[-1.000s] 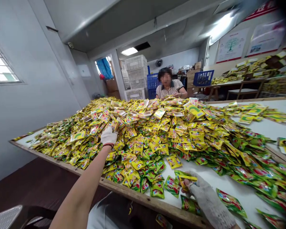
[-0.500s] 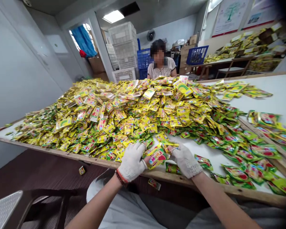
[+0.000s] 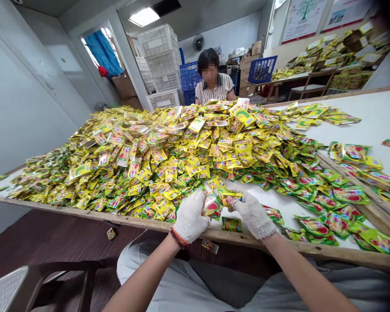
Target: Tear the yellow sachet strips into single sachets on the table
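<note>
A huge heap of small yellow and green sachets (image 3: 182,151) covers a white table (image 3: 373,117) with a wooden rim. Both my hands wear white knit gloves and meet at the near edge of the heap. My left hand (image 3: 190,216) is closed on a bunch of sachets (image 3: 212,204). My right hand (image 3: 251,214) is closed on a thin stack of yellow sachets (image 3: 230,196) held edge-on. One loose green sachet (image 3: 231,224) lies on the table just below the two hands.
Another person (image 3: 212,82) in a striped shirt sits across the table. Behind stand stacked white crates (image 3: 160,65) and blue baskets (image 3: 261,69). Green sachets spread to the right (image 3: 338,216). Two sachets lie on the floor (image 3: 111,234). A chair (image 3: 35,281) stands at lower left.
My left hand came back from the middle of the heap to the near edge and joined my right hand. Both now hold sachets close together. The view tilted downward.
</note>
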`<state>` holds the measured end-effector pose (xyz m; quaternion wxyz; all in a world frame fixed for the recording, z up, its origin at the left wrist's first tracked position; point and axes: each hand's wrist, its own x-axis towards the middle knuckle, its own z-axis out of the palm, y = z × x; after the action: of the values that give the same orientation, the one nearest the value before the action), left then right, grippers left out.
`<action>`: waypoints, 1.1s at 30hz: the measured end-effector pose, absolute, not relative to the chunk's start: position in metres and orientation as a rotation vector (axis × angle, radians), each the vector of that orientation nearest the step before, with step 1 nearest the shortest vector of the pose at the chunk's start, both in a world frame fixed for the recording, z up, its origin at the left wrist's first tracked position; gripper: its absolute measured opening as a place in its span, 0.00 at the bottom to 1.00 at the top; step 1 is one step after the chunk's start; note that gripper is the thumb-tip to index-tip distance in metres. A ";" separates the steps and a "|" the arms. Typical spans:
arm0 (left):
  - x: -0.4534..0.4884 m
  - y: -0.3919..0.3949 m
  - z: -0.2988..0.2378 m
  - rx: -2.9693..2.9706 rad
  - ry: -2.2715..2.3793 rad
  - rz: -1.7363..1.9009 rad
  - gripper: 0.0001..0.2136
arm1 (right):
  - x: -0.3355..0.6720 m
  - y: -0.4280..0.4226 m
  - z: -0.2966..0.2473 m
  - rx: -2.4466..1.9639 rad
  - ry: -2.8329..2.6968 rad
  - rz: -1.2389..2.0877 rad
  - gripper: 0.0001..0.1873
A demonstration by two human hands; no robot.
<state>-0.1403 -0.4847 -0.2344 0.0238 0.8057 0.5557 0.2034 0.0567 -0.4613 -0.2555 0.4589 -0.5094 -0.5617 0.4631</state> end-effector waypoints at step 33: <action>-0.130 -0.483 -0.232 2.520 1.360 0.690 0.33 | 0.066 -0.489 -0.221 -1.126 -1.516 1.743 0.23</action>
<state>-0.1298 -0.4832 -0.2320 0.0978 0.8515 0.4594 0.2331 0.0659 -0.4888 -0.2211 0.2820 -0.4205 -0.5661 0.6505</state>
